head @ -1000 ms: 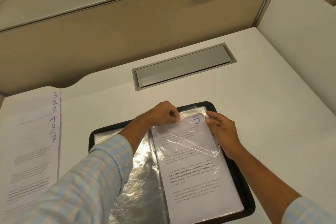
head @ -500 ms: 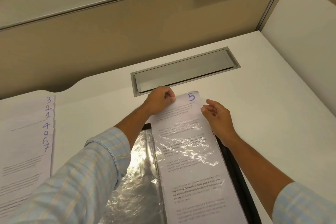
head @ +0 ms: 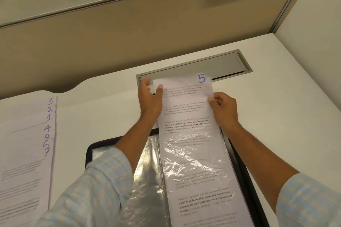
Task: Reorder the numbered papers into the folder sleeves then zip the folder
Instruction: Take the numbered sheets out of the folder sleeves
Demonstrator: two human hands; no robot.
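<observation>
Sheet 5 (head: pixel 186 108) is pinched by left hand (head: pixel 150 98) and right hand (head: pixel 224 109); straight, even withdrawal from sleeve (head: pixel 195 158) is advised.

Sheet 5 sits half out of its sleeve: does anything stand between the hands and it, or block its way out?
Nothing visible does. The left hand pinches sheet 5 at its top left corner, the right hand its right edge. Its lower part lies in the clear sleeve; ahead are only desk and a flush hatch.

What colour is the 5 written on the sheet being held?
Purple-blue ink, handwritten at the top right corner of the paper; the head view shows it.
</observation>
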